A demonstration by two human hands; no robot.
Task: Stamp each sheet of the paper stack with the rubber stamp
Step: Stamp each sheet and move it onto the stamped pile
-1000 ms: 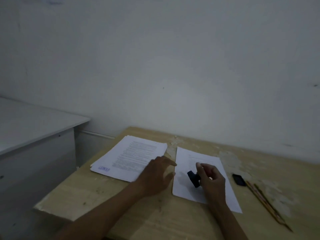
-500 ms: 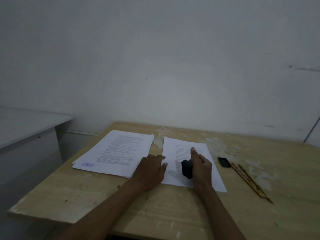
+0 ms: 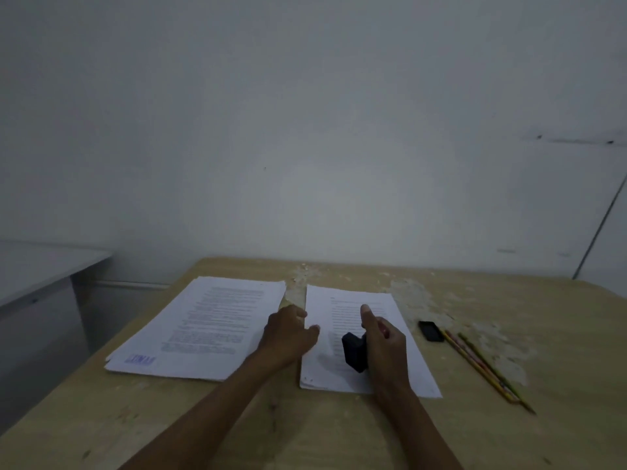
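Two white printed paper stacks lie on the wooden table (image 3: 339, 432): stamped left stack (image 3: 203, 327), right stack (image 3: 342, 334). Right hand (image 3: 383, 347) grips one black rubber stamp (image 3: 354, 351) over the right stack; left hand (image 3: 288, 334), fingers loosely curled, touches its edge. Two pencils (image 3: 481, 364), one black case (image 3: 431, 330).

A small black object (image 3: 431, 331) lies near two pencils (image 3: 481, 368) on the wooden table (image 3: 559, 334); a grey desk (image 3: 40, 269) stands left.

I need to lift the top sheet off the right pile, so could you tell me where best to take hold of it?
Probably at its left edge, from the left. The top sheet lies flat with that edge bare beside the left hand, while the right hand holds the stamp over its middle.
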